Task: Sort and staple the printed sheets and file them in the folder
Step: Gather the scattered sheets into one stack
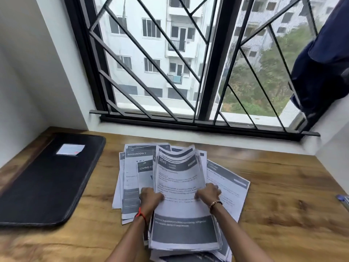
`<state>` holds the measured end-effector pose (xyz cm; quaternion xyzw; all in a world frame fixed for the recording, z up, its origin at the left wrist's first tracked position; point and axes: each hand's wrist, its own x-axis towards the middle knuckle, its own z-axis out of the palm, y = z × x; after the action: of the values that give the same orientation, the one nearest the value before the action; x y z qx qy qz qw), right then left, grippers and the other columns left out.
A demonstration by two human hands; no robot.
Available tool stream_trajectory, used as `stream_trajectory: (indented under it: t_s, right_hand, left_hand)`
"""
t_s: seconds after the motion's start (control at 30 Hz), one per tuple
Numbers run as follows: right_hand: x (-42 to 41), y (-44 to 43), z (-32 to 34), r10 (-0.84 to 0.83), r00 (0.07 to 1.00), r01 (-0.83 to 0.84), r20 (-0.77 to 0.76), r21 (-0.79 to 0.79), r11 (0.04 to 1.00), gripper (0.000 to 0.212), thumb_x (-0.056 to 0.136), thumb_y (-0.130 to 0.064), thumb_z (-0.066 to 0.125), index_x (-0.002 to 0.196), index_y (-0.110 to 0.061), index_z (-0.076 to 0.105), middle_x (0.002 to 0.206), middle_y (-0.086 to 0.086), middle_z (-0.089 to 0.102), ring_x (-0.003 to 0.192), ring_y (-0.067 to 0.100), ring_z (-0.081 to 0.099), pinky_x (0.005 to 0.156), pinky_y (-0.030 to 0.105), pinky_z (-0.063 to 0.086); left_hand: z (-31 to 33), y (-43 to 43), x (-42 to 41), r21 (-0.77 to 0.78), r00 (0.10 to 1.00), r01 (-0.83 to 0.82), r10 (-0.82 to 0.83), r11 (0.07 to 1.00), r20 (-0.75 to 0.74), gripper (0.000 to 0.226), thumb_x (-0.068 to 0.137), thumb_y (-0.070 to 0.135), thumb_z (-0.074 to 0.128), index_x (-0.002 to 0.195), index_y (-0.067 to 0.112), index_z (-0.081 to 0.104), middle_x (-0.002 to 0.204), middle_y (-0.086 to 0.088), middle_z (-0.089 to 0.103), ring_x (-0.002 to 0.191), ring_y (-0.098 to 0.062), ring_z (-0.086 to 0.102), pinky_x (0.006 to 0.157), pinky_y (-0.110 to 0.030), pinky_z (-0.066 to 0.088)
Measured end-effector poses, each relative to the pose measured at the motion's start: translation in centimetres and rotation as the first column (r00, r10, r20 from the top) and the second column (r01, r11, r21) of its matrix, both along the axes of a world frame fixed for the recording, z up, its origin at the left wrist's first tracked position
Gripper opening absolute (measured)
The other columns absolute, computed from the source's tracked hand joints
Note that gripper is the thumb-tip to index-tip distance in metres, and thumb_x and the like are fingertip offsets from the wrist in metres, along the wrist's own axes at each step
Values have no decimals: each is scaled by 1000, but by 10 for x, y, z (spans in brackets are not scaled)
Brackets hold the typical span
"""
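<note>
The left hand (151,197) and the right hand (208,191) grip opposite side edges of a thick bundle of white printed sheets (179,186) with dark grey header bands, fingers curled onto the top page. The bundle rests on loose printed sheets (130,182) fanned across the brown wooden table (283,205). A closed black rectangular folder (47,186) lies flat at the table's left, apart from the sheets.

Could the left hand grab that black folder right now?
Probably yes: only bare desk lies between the left hand and the black folder, but that hand grips the printed sheets now.
</note>
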<state>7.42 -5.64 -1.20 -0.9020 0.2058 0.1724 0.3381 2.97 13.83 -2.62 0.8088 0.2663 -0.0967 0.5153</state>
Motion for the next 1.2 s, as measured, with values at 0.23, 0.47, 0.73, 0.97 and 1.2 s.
stream_trajectory:
  t_s: [0.23,0.47,0.73,0.97,1.2]
  right_hand:
    - [-7,-1,8,-92,973,19,211,325,945,51,64,6,67,113,-5,57,106,13,65,91,25,58,70,24,43]
    - [-1,5,8,-39,964,3,264,136,991,41,71,-1,62,112,-4,58,110,15,64,102,33,60,81,34,51]
    - [8,37,22,169,951,-178,257,11,984,22,78,-11,54,99,-4,57,109,16,63,100,34,59,78,33,48]
    - [16,41,11,161,986,-162,50,19,987,64,75,-15,65,129,1,34,131,20,45,119,35,47,98,41,44]
    - [10,42,3,387,900,-301,198,-361,883,93,83,-30,64,146,-3,1,152,17,10,139,34,15,111,43,23]
  left_hand:
    - [22,-11,-16,-70,989,59,-49,996,139,47,64,14,56,110,5,58,105,-10,65,91,-23,58,69,-25,46]
    - [18,-8,-12,-148,989,-19,40,989,142,61,79,-9,57,133,5,33,116,-10,58,96,-23,52,75,-27,41]
    - [15,10,-20,-113,940,-314,325,943,101,26,65,13,62,85,-4,62,89,-16,63,89,-32,61,64,-31,41]
    - [6,17,-20,154,973,-210,221,966,-60,59,55,31,40,99,-4,60,116,-23,48,114,-33,34,98,-34,26]
    - [-2,20,-22,-35,953,-287,289,957,89,22,75,-1,58,95,-6,64,96,-17,68,89,-31,61,69,-29,43]
